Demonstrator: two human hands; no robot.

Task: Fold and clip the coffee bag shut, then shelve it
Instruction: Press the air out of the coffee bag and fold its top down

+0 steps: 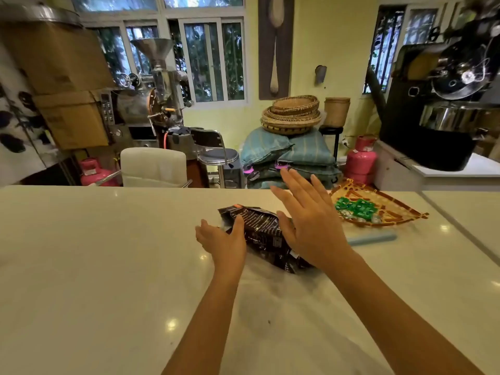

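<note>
A dark printed coffee bag (263, 234) lies on its side on the white counter (108, 253), its top end pointing toward the far left. My left hand (226, 239) rests against the bag's left side with the thumb on top of it. My right hand (308, 217) hovers flat over the bag's right part, fingers spread, holding nothing. A light blue bag clip (372, 238) lies on the counter just right of my right hand.
A woven fan-shaped tray (378, 209) with green packets sits at the counter's far right. Behind the counter stand a white chair (153, 166), a metal stool (216, 155), stacked sacks with baskets (290, 150), pink gas cylinders and two coffee roasters.
</note>
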